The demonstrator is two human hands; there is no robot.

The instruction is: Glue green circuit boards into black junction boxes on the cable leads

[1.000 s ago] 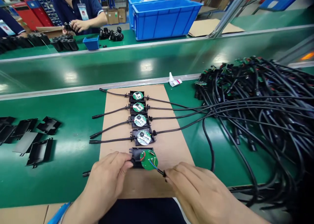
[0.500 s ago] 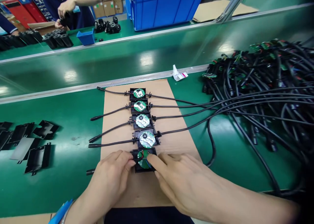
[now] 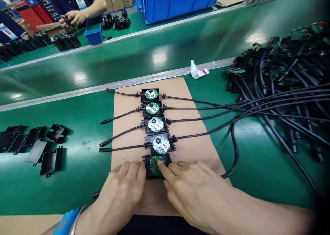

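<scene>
The nearest black housing (image 3: 158,175) lies on the cardboard sheet (image 3: 129,114), with a green round circuit board (image 3: 154,166) inside. My right hand (image 3: 190,180) presses a fingertip on that board, its other fingers curled at the housing's right side. My left hand (image 3: 129,183) is closed at the housing's left edge; what its fingertips grip is hidden. Beyond it, several housings stand in a column, each with a silvery-green round board (image 3: 161,144) and a black cable on either side. A cable end (image 3: 96,194) shows beside my left wrist.
Empty black housings (image 3: 51,161) lie at the left. A large pile of black cables with boards (image 3: 283,70) fills the right. A white nozzle with a label (image 3: 198,71) rests by the metal rail. Across the bench are a blue crate (image 3: 180,3) and a person's hands (image 3: 74,18).
My left fingers have shifted from the housing's upper left corner to lower along its left edge. The view has shifted, and the person's hands across the bench have moved.
</scene>
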